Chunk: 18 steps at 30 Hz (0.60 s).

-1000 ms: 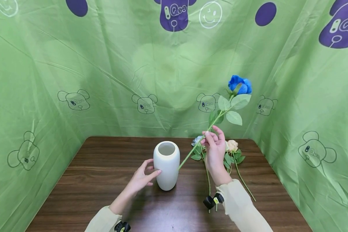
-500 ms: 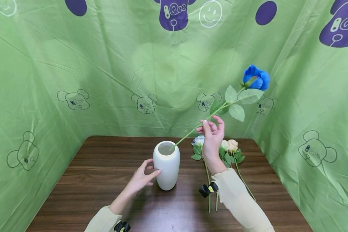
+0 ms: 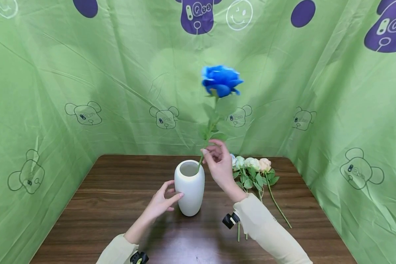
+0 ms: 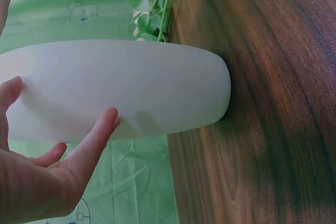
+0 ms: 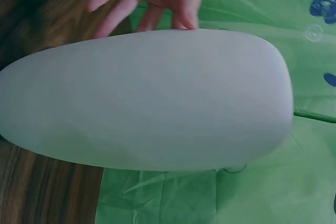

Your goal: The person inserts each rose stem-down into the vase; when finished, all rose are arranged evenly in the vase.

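In the head view a white vase (image 3: 189, 194) stands upright on the wooden table. My left hand (image 3: 161, 200) touches its left side, thumb on the front and fingers spread; the left wrist view shows these straight fingertips (image 4: 112, 114) against the wall of the vase. My right hand (image 3: 219, 165) pinches the stem of a blue rose (image 3: 222, 81) between thumb and fingers, right of the vase mouth. The flower head is up, its leaves blurred, and the lower stem dips into the mouth. In the right wrist view the stem (image 5: 315, 116) shows beyond the vase rim.
Several more artificial roses lie to the right, among them a peach rose (image 3: 265, 165) and a pale green-white rose (image 3: 252, 164), partly behind my right arm. Their stems point toward the table's front. A green printed curtain (image 3: 125, 73) surrounds the wooden table (image 3: 118, 190).
The blue rose rose from beside the vase until its stem end reached the mouth, then swung left and more upright. My right hand moved left with it. The left hand and vase stayed put.
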Tool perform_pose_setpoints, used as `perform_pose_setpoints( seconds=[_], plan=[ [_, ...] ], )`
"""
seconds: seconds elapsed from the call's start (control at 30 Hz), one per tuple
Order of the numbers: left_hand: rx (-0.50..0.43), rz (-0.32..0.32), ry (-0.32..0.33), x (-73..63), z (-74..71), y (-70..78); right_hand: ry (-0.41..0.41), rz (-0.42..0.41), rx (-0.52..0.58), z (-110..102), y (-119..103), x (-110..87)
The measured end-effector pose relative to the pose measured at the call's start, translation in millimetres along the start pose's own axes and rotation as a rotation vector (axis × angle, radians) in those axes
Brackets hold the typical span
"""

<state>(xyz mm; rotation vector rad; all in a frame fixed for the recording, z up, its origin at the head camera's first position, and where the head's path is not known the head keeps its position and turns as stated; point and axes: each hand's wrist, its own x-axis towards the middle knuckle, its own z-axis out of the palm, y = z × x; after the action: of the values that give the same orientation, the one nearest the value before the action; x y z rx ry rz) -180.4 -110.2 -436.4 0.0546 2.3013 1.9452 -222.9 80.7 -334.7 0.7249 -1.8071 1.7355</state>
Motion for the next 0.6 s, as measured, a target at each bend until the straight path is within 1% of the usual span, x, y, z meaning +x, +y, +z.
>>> perform_pose_setpoints(
  seconds=[0.03, 0.1, 0.27, 0.43, 0.5, 0.6],
  plan=[
    [-0.001, -0.002, 0.002, 2.1, -0.1, -3.8, -0.032, -0.015, -0.042, 2, 0, -1.1],
    [0.003, -0.009, 0.005, 5.8, -0.7, -10.6, -0.094, -0.051, -0.109, 4, 7, -3.9],
    [0.01, -0.013, -0.001, 8.0, -0.8, -15.6, -0.227, -0.121, -0.234, 10, 27, -12.6],
    [-0.004, -0.003, -0.008, 7.9, -1.3, -15.4, -0.281, -0.174, -0.4, 14, 33, -20.6],
    [-0.005, 0.005, -0.013, 8.1, -1.3, -16.0, -0.294, -0.183, -0.463, 15, 35, -23.4],
    [0.0, 0.006, -0.019, 8.8, -1.4, -17.8, -0.301, -0.187, -0.529, 16, 37, -26.9]
  ],
)
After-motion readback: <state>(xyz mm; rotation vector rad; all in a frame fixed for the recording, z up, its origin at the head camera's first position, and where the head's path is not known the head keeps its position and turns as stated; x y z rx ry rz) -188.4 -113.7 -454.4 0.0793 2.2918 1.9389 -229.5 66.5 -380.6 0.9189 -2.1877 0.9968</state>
